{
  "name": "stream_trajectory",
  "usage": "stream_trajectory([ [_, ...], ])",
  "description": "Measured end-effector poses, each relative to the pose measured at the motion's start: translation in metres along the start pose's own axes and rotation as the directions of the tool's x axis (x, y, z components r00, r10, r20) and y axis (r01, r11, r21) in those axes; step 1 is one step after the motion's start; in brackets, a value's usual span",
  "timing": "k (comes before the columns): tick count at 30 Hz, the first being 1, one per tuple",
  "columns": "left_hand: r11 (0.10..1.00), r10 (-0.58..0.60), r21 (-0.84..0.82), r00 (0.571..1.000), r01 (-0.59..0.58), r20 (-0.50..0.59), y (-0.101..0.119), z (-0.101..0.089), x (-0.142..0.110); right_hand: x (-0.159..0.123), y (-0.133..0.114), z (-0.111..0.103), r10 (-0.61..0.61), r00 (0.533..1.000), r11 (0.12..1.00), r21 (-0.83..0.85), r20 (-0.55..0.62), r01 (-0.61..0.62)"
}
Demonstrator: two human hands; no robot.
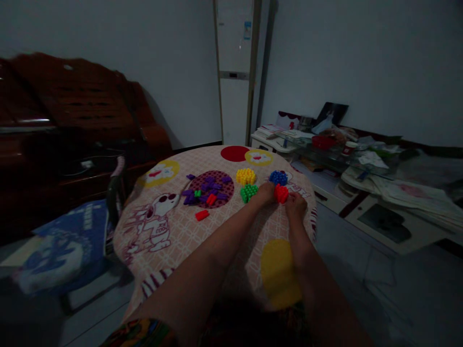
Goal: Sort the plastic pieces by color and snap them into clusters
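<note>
On the round table, a red cluster of small plastic building blocks [281, 193] sits between my two hands. My left hand [266, 193] is closed against its left side, fingers curled and partly hidden. From the right, my right hand [296, 205] grips the edge of the same cluster with bent fingers. Just left of my left hand lies a green block cluster [249, 193], with a yellow block cluster [246, 176] behind it. A blue block cluster [278, 177] stands behind the red one. Loose purple blocks [210, 185] are scattered farther left.
A green block [197, 193] and a red block [211, 199] lie among the purple ones; another red block [202, 215] is nearer me. The patterned tablecloth [202, 241] covers the table. A chair [83, 241] stands left, a cluttered cabinet [325, 149] right.
</note>
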State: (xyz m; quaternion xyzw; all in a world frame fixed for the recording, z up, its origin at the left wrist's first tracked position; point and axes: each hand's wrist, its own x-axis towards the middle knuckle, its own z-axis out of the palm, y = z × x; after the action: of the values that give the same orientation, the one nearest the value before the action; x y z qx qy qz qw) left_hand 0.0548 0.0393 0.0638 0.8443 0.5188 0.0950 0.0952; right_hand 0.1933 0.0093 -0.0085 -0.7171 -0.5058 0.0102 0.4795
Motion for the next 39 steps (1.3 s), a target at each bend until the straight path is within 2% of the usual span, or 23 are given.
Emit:
stream_trajectory([
  [4, 0.999, -0.003, -0.036, 0.995, -0.001, -0.100, -0.012, -0.008, -0.021, 0.002, 0.005, 0.003, 0.022, 1.000, 1.000, 0.016, -0.023, -0.022],
  [7, 0.998, -0.058, -0.041, 0.985, 0.052, -0.165, -0.040, -0.019, -0.043, 0.001, 0.006, 0.004, 0.032, 0.999, 0.999, 0.016, -0.036, -0.031],
  [10, 0.982, -0.187, -0.007, 0.957, 0.190, -0.221, -0.082, -0.035, -0.069, 0.001, 0.005, 0.003, 0.025, 0.999, 1.000, 0.014, -0.046, -0.025],
  [14, 0.888, -0.434, 0.058, 0.874, 0.455, -0.217, -0.134, -0.049, -0.100, 0.001, 0.002, 0.003, 0.032, 0.999, 0.999, 0.000, -0.039, -0.032],
  [18, 0.823, -0.539, 0.102, 0.825, 0.558, -0.168, -0.154, -0.045, -0.116, 0.002, 0.002, 0.004, 0.039, 0.999, 0.999, -0.008, -0.034, -0.039],
  [22, 0.828, -0.542, 0.044, 0.818, 0.559, -0.191, -0.153, -0.037, -0.117, 0.002, 0.003, 0.005, 0.031, 0.999, 1.000, -0.001, -0.038, -0.031],
  [25, 0.852, -0.509, -0.040, 0.811, 0.521, -0.288, -0.149, -0.037, -0.112, 0.002, 0.002, 0.004, 0.044, 0.999, 0.999, -0.003, -0.025, -0.044],
  [27, 0.885, -0.463, -0.130, 0.813, 0.448, -0.352, -0.143, -0.040, -0.105, 0.001, 0.001, 0.004, 0.039, 0.999, 0.999, -0.003, -0.023, -0.039],
  [30, 0.925, -0.361, -0.266, 0.846, 0.271, -0.394, -0.125, -0.046, -0.087, -0.001, 0.001, 0.004, 0.027, 0.999, 1.000, 0.001, -0.031, -0.027],
  [34, 0.927, -0.234, -0.361, 0.912, 0.104, -0.337, -0.088, -0.050, -0.050, -0.002, 0.001, 0.004, 0.044, 0.999, 0.999, -0.010, -0.028, -0.045],
  [39, 0.976, -0.125, -0.203, 0.966, 0.078, -0.229, -0.049, -0.043, -0.001, 0.000, -0.001, 0.004, 0.072, 0.997, 0.997, -0.017, -0.007, -0.072],
])
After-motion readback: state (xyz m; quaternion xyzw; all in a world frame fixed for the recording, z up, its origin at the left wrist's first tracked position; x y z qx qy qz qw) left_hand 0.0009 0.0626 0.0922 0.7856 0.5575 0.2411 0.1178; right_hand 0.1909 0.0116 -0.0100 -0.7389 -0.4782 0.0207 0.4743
